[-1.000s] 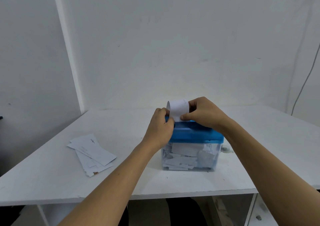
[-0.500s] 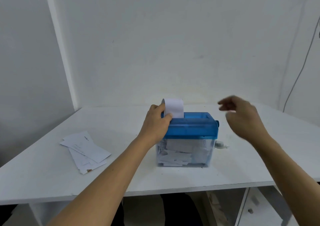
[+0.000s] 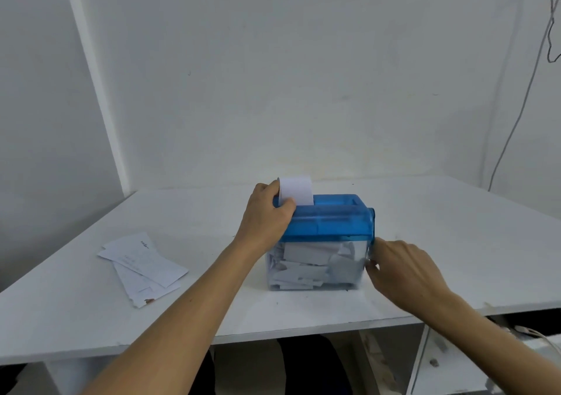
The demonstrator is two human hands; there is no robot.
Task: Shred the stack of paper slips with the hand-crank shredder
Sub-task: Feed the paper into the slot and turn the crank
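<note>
A hand-crank shredder with a blue lid (image 3: 331, 221) stands mid-table on its clear bin (image 3: 312, 267), which holds several cut paper pieces. A white paper slip (image 3: 296, 190) stands upright in the left end of the lid's slot. My left hand (image 3: 265, 215) rests on the lid's left end and pinches that slip between thumb and fingers. My right hand (image 3: 403, 267) is low against the shredder's right side, fingers curled where the crank handle sits; the handle itself is hidden under the hand. A stack of paper slips (image 3: 142, 267) lies on the table to the left.
The white table (image 3: 455, 227) stands in a corner of white walls. A thin cable (image 3: 516, 115) hangs down the right wall. Below the table's front edge at right is a white drawer unit (image 3: 440, 364).
My right hand let go of the slip, swung out to the right and dropped to the shredder's right side. My left hand stayed on the slip at the slot.
</note>
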